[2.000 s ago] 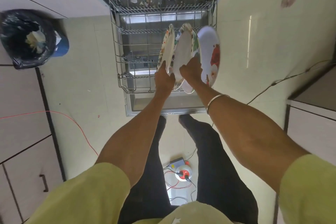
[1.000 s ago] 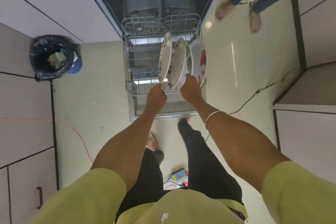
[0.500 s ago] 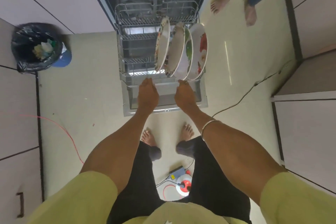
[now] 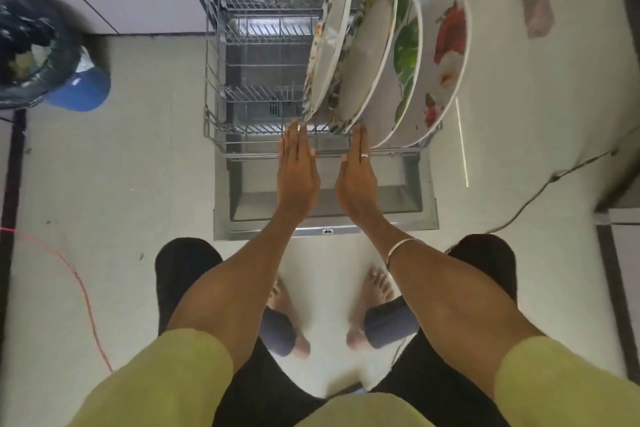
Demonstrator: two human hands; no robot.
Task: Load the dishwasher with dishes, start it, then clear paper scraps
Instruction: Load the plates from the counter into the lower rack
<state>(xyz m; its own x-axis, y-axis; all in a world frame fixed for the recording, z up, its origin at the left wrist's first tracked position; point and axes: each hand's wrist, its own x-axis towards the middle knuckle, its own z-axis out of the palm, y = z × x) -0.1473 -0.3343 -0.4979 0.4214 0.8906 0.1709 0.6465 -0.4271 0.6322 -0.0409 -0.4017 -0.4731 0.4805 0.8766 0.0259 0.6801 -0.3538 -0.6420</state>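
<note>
Several patterned plates stand on edge in the right half of the pulled-out lower rack (image 4: 216,104): a leftmost plate (image 4: 329,42), a second plate (image 4: 370,45), a green-leaf plate (image 4: 408,55) and a red-flower plate (image 4: 446,45). The rack rests over the lowered dishwasher door (image 4: 325,204). My left hand (image 4: 298,166) and my right hand (image 4: 356,170) are flat with straight fingers, side by side, fingertips at the rack's front rail just below the plates. Neither hand holds anything.
A black-bagged bin (image 4: 31,45) with scraps and a blue lid (image 4: 83,90) stands at the left by the cabinets. A red cord (image 4: 79,284) crosses the floor at the left, a black cable (image 4: 540,191) at the right. Another person's bare feet (image 4: 536,7) stand far right.
My hands have let go of the plates, which now stand in the rack. Both hands dropped to the rack's front rail and flattened, and the view has moved closer.
</note>
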